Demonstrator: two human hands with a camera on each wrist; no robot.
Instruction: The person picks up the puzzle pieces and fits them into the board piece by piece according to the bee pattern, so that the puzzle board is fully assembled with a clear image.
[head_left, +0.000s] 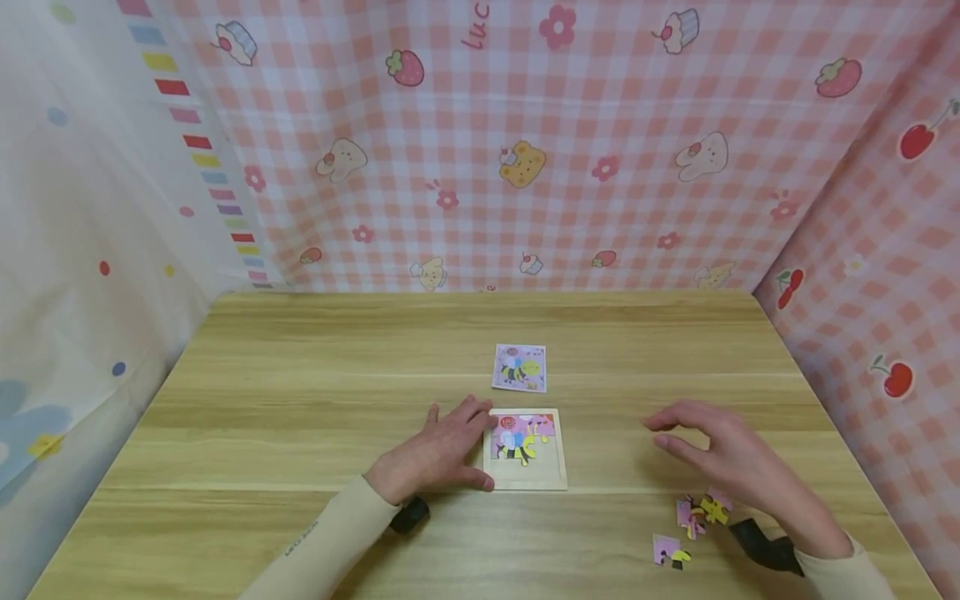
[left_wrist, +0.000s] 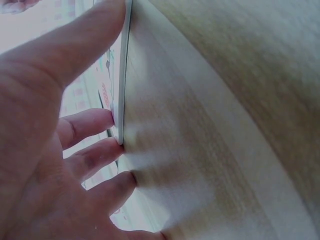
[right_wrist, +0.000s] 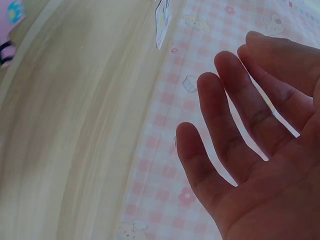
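Observation:
A square wooden puzzle tray (head_left: 542,477) lies on the table, its upper part filled with joined bee-picture pieces (head_left: 517,437). Spread along the tray's left edge is my left hand (head_left: 442,446), thumb at the lower left corner and fingertips at the upper left. In the left wrist view, the thumb and fingers lie against the tray's thin edge (left_wrist: 120,90). My right hand (head_left: 723,446) is to the right of the tray with relaxed, slightly bent fingers. Nothing is between the fingers (right_wrist: 230,135) in the right wrist view. Loose jigsaw pieces (head_left: 692,517) lie just below that hand.
Behind the tray lies a square picture card (head_left: 520,368) of the same bee. Another jigsaw piece (head_left: 666,550) sits closer to the front. Pink checked cloth (head_left: 480,167) hangs along the table's back edge, and more cloth (head_left: 900,275) at the right side.

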